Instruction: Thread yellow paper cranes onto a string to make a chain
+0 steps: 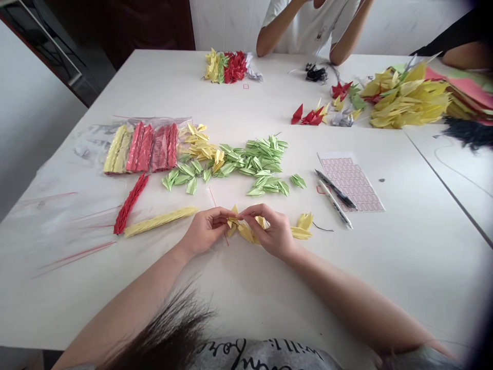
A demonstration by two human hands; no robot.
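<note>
In the head view, a folded yellow paper crane (233,222) is held just above the tabletop (246,277) and is taken here as the reference point. The crane is pinched between the left hand (206,231), on its left, and the right hand (269,231), on its right. Both hands are closed on the paper, with their fingertips almost meeting; neither is released. Further yellow folded paper (246,232) is seen directly under the right hand.

Just right of the crane, loose yellow paper cranes (302,227) are lying, with a short black thread (322,227) beyond them. To the left of the crane, a strung yellow column (159,221) and a strung red column (130,204) are laid. Behind the crane, a spread of green paper cranes (258,164) is found, and further left, bagged strung columns (138,149). Behind and to the right, two pens (335,198) are laid against a sheet of red-outlined labels (348,180). Far behind the crane, a co-worker's arms (308,31) are seen at the tabletop edge, and a heap of yellow paper (404,97) is piled further right.
</note>
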